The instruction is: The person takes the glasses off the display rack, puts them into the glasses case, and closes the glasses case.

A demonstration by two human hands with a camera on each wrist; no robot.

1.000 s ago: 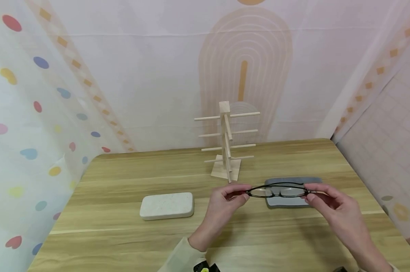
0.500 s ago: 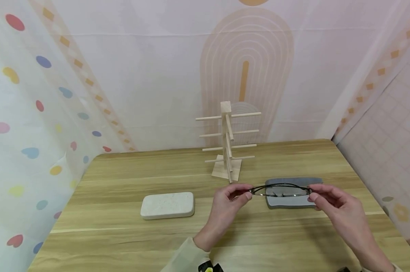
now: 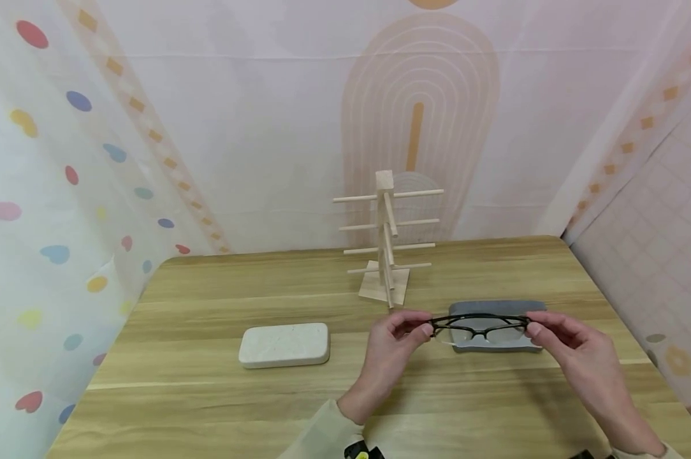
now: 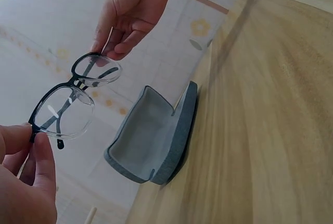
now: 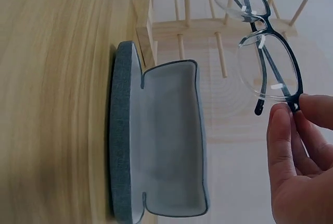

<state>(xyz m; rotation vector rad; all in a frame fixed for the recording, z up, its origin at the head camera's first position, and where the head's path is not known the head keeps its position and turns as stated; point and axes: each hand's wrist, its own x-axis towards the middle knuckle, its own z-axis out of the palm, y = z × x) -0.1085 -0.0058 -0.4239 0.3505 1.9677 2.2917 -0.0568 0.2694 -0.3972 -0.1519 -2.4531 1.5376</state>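
A pair of glasses (image 3: 480,333), black along the top of the rims and clear below, is held in the air by both hands. My left hand (image 3: 387,354) pinches one end of the frame between thumb and fingers. At the other end, my right hand (image 3: 585,360) pinches the frame the same way. Both temples look folded behind the lenses in the left wrist view. Beyond and below the glasses, a grey glasses case (image 5: 174,140) lies open on the table, its pale lining showing. The glasses partly cover that case in the head view.
On the wooden table (image 3: 190,395), a closed off-white glasses case (image 3: 284,344) lies left of my left hand. A wooden stand (image 3: 384,217) with several thin pegs rises behind the hands. Patterned cloth (image 3: 254,127) hangs along the back and sides.
The glasses have been tilted between the hands, so the lenses went from nearly edge-on to showing more of their faces. Both hands keep their grip and sit slightly further right in view.
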